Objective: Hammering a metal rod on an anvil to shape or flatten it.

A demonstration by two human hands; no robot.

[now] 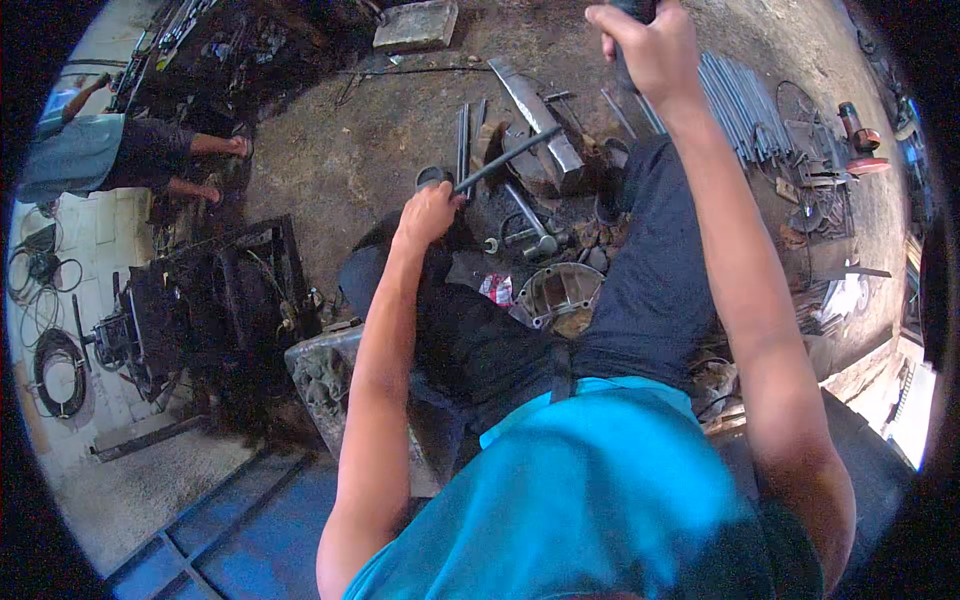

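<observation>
In the head view, the left hand (pixel 432 213) was wrapped around a dark rod (pixel 508 159), gripping it near its lower end. The rod was straight, slim and dull grey-black, and it slanted up and to the right from the fist, in front of the seated person's legs. Its far end crossed over a long metal bar (pixel 530 105), pale and shiny along its upper face; whether the 2 touched could not be told. The right hand (pixel 655 50) was raised at the upper edge, its fingers curled firmly around a thick black handle (pixel 634 8), which that edge cut off.

A wide stretch of brown ground (pixel 320 150) spread left of the rod, as far as the feet of 1 other person (pixel 80 160). The dark trousers (pixel 650 240) bordered the work spot on the near side. To the right, a bundle of grey rods (pixel 740 110) lay packed too tightly to count, near 1 grinder (pixel 860 138) with a reddish disc.

Between and just beyond the legs were 1 hammer (pixel 542 243), 1 wrench (pixel 491 245), 1 red-and-white packet (pixel 497 290) and 1 round metal casing (pixel 545 285). Farther off, near the upper edge, sat 1 pale block (pixel 415 25).
</observation>
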